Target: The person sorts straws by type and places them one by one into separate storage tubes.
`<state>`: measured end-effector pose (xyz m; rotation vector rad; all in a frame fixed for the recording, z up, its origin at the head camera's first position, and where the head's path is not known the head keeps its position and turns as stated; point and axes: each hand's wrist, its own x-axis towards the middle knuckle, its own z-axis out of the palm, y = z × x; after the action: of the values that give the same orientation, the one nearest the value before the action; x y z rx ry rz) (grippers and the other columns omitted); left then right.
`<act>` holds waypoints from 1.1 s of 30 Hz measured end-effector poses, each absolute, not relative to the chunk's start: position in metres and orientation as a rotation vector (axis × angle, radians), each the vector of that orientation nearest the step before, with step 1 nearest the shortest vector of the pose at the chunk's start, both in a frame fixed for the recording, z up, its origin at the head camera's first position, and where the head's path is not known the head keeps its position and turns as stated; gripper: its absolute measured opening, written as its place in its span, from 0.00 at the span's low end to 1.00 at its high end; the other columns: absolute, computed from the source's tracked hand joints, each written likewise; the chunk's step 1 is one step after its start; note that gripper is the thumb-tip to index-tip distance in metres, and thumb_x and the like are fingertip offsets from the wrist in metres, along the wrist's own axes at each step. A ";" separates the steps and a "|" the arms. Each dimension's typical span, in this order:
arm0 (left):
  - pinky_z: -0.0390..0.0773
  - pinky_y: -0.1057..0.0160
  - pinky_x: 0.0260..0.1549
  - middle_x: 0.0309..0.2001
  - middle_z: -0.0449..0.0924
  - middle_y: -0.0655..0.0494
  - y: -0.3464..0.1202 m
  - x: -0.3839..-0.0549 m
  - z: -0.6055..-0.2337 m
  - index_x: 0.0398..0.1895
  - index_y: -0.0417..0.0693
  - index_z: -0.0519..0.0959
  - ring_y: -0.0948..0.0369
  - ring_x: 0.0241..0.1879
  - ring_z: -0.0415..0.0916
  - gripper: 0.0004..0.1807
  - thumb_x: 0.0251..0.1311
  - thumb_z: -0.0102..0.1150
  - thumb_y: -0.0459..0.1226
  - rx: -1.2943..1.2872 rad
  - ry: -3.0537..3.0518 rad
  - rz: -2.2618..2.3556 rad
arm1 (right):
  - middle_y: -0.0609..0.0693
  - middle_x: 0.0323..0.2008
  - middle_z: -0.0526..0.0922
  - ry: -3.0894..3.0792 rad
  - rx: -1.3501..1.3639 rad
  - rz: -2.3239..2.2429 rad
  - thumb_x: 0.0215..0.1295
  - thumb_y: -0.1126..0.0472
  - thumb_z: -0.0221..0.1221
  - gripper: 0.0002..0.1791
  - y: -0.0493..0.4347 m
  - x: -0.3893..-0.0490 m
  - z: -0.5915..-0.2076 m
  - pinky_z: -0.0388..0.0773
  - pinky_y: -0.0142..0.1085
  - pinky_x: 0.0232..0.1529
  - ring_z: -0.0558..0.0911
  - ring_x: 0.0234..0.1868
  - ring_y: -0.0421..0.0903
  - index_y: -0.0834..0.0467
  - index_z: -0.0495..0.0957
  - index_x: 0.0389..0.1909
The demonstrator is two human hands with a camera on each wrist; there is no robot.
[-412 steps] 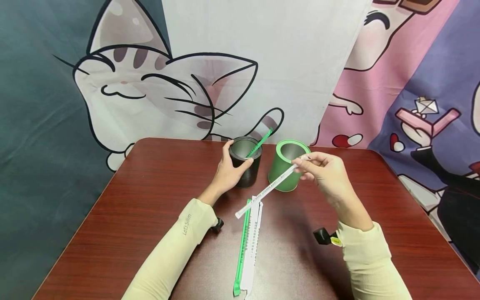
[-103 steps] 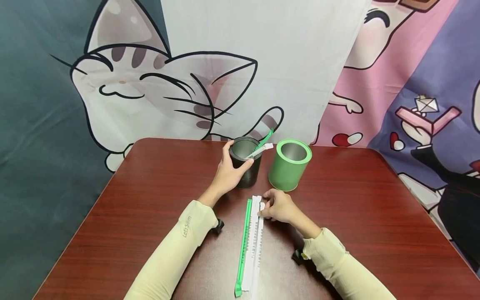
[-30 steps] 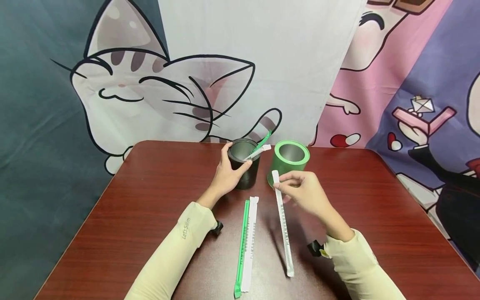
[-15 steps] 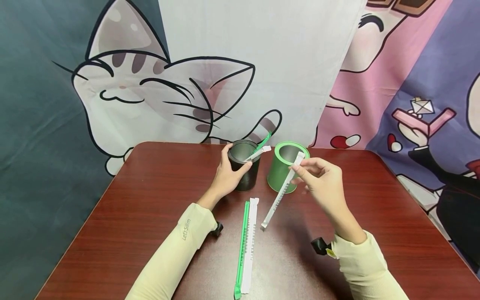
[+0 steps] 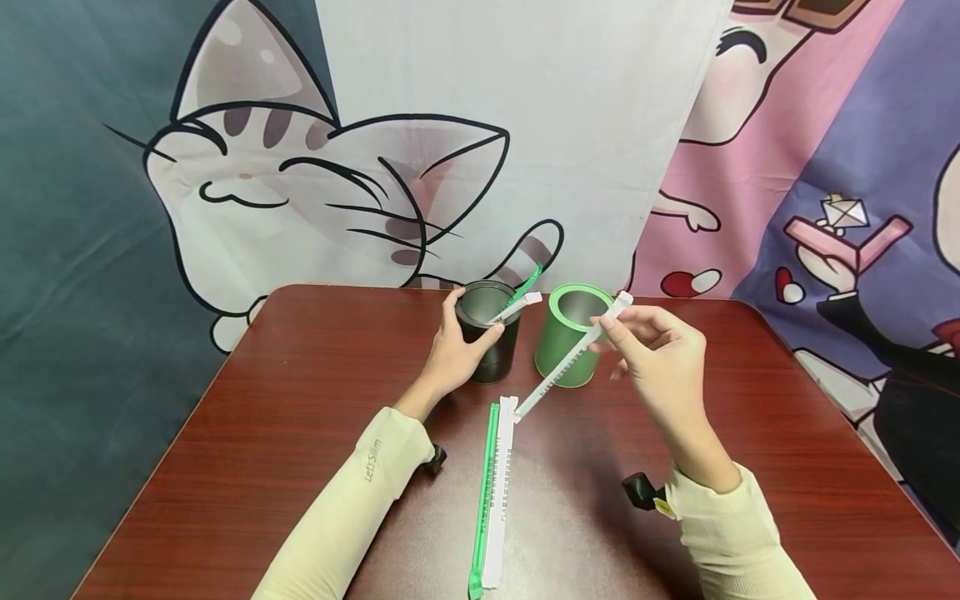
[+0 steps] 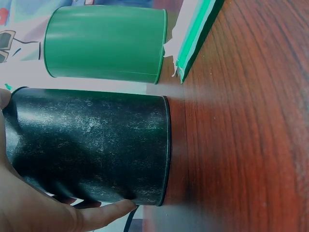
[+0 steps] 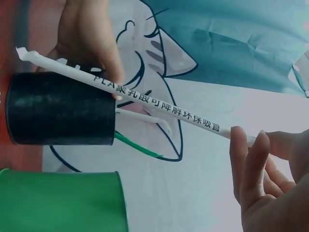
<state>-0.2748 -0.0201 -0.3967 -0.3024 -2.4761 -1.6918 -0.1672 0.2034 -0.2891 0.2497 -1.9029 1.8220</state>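
My left hand (image 5: 453, 354) grips the side of a black can (image 5: 495, 354), thumb near its rim. Leaning out of that can are a green wrapped straw (image 5: 529, 282) and a white wrapped straw (image 5: 523, 304). My right hand (image 5: 663, 350) pinches another white wrapped straw (image 7: 145, 96) close to one end, thumb against fingers. It slants in the air, passing in front of the green can (image 5: 555, 346) in the head view. In the right wrist view it crosses in front of the black can (image 7: 63, 113), printed characters facing the camera.
On the brown table (image 5: 300, 417), a green wrapped straw (image 5: 483, 500) lies alongside a white wrapped strip (image 5: 498, 517) with print on it, between my forearms. The green can stands upright right of the black one. A cat-print cloth (image 5: 300, 208) hangs behind the table.
A white straw has gone into the black can since the oldest frame. My right hand has since lifted another from the table, moving it up and right, tilting it. My left hand stays put.
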 end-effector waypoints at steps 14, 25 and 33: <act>0.64 0.49 0.51 0.59 0.63 0.58 -0.020 -0.275 -0.397 0.68 0.69 0.46 0.57 0.55 0.65 0.47 0.47 0.57 0.65 -0.308 -2.472 -1.708 | 0.67 0.32 0.82 -1.686 0.329 1.804 0.52 0.71 0.65 0.10 0.191 -0.168 -0.277 0.69 0.36 0.10 0.82 0.25 0.53 0.74 0.77 0.32; 0.64 0.49 0.51 0.58 0.63 0.59 -0.020 -0.276 -0.398 0.68 0.70 0.46 0.57 0.54 0.65 0.47 0.47 0.58 0.64 -0.315 -2.465 -1.714 | 0.65 0.33 0.82 -1.568 0.376 1.883 0.52 0.75 0.63 0.10 0.188 -0.164 -0.267 0.70 0.35 0.11 0.83 0.26 0.53 0.77 0.75 0.33; 0.64 0.49 0.52 0.59 0.63 0.58 -0.020 -0.277 -0.398 0.68 0.68 0.47 0.57 0.55 0.65 0.48 0.46 0.58 0.65 -0.315 -2.453 -1.714 | 0.67 0.32 0.82 -1.488 0.392 1.879 0.51 0.76 0.63 0.10 0.180 -0.153 -0.253 0.70 0.34 0.11 0.83 0.25 0.53 0.78 0.73 0.31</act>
<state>-0.2766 -0.0202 -0.3981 -0.3148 -2.4533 -1.7135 -0.1531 0.1800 -0.2528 0.3922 -1.4877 1.8787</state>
